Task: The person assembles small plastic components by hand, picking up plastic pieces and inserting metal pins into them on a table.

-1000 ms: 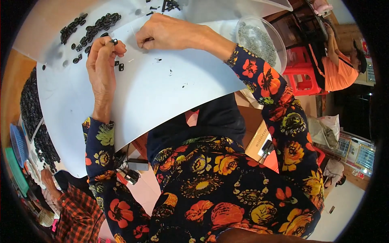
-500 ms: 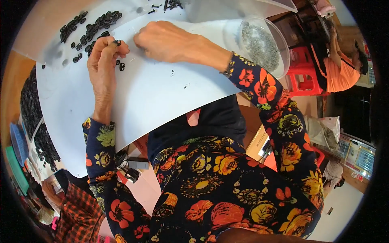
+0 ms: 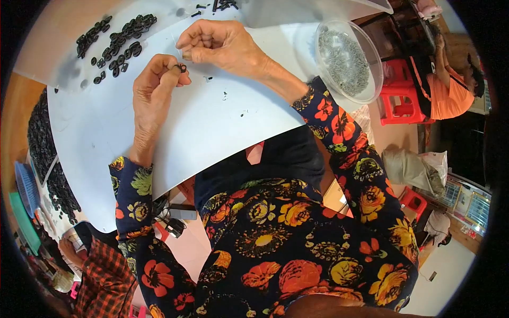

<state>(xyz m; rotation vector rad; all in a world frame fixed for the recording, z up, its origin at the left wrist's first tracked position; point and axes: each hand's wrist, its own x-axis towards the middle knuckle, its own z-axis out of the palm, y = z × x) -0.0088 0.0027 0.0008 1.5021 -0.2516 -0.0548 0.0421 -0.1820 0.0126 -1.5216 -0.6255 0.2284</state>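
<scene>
Between the thumb and forefinger of my left hand point(image 3: 156, 87) is a small black plastic part point(image 3: 182, 68), its end sticking out toward the right. My right hand point(image 3: 225, 45) is just beyond and to the right of it, thumb and fingertips pinched together. Whatever those fingertips hold is too small to make out. Both hands are over the white tabletop point(image 3: 207, 122). To the far left of my hands lie loose black plastic parts point(image 3: 130, 33), several of them oval with holes.
A round clear tub point(image 3: 371, 95) of thin metal pins point(image 3: 344, 63) stands at the right. Black screw-like pieces point(image 3: 225, 5) lie at the far edge. A dark heap of parts point(image 3: 45, 143) is at the left. Two people work nearby, one in orange point(image 3: 450, 98), one in plaid point(image 3: 106, 275).
My left hand has shifted right and slightly nearer, still pinching the black part. My right hand has turned, its fingers now showing, and moved a little right. Small black bits beside my left hand moved rightward.
</scene>
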